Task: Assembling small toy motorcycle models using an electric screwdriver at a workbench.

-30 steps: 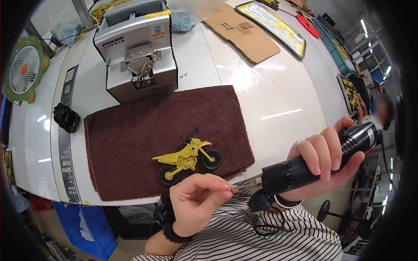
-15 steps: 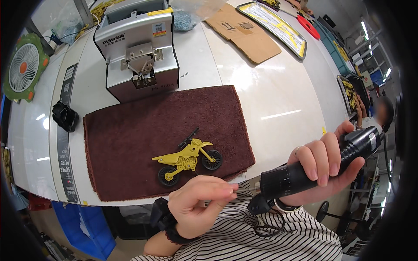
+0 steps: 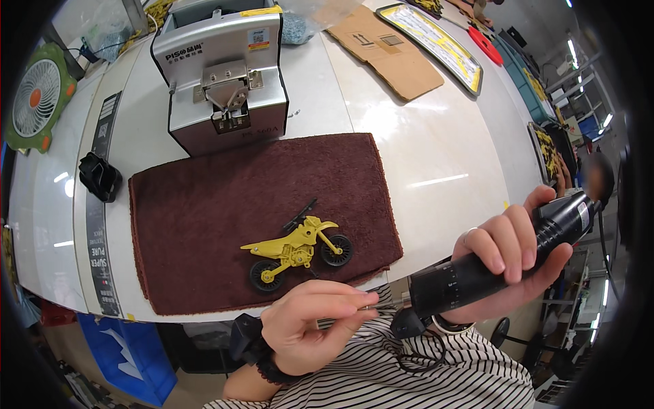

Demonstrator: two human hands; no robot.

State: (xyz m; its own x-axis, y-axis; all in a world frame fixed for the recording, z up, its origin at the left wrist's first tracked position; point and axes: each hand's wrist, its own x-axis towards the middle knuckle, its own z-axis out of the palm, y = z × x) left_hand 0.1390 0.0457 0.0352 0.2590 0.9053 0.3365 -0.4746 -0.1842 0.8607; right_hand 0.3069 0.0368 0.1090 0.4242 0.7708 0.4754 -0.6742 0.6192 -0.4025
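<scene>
My right hand (image 3: 501, 249) is wrapped round a black electric screwdriver (image 3: 453, 283), held level in front of my body at the right. Its thin metal bit points left toward my left hand (image 3: 320, 324). There my thumb and fingers are pinched together at the tip of the bit (image 3: 371, 307); whether a small screw is also between them is hidden. Just beyond my left hand, a yellow toy motorcycle (image 3: 296, 249) with black wheels and black handlebar lies on its side on a dark brown towel (image 3: 218, 211).
A silver-grey screw feeder machine (image 3: 225, 95) stands behind the towel. To the left are a small black part (image 3: 100, 177) and a green fan (image 3: 39, 99). Flattened cardboard (image 3: 388, 51) and a tray of yellow parts (image 3: 436, 44) lie far right. A blue bin (image 3: 129, 354) sits below the table edge.
The view has shifted slightly. My left fingertips stay pinched at the bit, and the screwdriver stays nearly in place. The toy motorcycle has not visibly moved on the towel.
</scene>
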